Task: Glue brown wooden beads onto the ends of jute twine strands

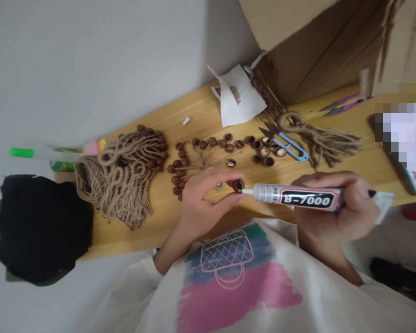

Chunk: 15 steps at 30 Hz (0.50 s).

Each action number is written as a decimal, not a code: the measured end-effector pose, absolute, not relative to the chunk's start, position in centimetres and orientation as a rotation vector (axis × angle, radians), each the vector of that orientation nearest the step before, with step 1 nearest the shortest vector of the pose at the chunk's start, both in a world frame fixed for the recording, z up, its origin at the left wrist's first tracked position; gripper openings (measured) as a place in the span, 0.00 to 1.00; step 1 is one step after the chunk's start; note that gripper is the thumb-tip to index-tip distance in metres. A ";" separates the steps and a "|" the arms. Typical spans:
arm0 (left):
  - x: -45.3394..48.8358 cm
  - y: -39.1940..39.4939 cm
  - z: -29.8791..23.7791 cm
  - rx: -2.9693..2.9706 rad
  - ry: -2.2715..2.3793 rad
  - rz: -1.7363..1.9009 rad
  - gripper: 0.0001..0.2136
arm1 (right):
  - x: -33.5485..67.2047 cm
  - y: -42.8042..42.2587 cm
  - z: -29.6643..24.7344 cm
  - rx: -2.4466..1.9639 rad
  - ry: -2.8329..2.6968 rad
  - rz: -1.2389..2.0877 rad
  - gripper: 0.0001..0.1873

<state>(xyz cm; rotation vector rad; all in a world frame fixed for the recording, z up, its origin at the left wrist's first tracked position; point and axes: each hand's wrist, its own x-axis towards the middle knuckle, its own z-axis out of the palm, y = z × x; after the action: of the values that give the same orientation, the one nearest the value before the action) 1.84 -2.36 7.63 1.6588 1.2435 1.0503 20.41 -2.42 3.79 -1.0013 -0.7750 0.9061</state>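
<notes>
Between thumb and forefinger, my left hand pinches a brown nut shell, its hollow side turned toward the nozzle. My right hand is wrapped round a glue tube marked B-7000. The tube lies almost level, and its white tip is at the shell's opening. Just beyond my left hand, twine strands fan out on the table, with several brown shells around their ends. Further right lies a cluster of open half shells, some with pale insides.
Blue thread snips rest beside a twine tassel. Finished twine tassels with shells are piled at left, near a black cloth bundle. White paper, a cardboard box and purple snips are at the back right of the wooden table.
</notes>
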 end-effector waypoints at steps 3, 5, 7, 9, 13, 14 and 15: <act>1.9 -2.3 7.7 1.664 1.238 1.057 0.12 | 20.4 -2.4 3.7 -1.000 -0.775 0.910 0.15; 1.8 -2.3 7.6 1.666 1.234 1.060 0.12 | 20.4 -2.4 3.6 -1.005 -0.774 0.910 0.15; 1.8 -2.3 7.6 1.665 1.237 1.059 0.13 | 20.4 -2.5 3.6 -1.005 -0.778 0.913 0.15; 1.7 -2.4 7.5 1.663 1.240 1.061 0.13 | 20.5 -2.5 3.5 -1.014 -0.780 0.903 0.15; 1.8 -2.3 7.6 1.669 1.237 1.075 0.13 | 20.6 -2.3 3.7 -1.000 -0.768 0.888 0.15; 1.8 -2.3 7.6 1.670 1.238 1.075 0.13 | 20.6 -2.3 3.7 -0.986 -0.767 0.893 0.15; 1.9 -2.3 7.7 1.672 1.242 1.072 0.12 | 20.6 -2.3 3.8 -0.970 -0.770 0.900 0.15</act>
<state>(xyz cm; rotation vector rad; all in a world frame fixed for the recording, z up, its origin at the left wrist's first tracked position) 1.88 -2.31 7.68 1.6719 1.2421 1.0723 20.59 -2.27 3.75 -0.9704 -0.7696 0.9003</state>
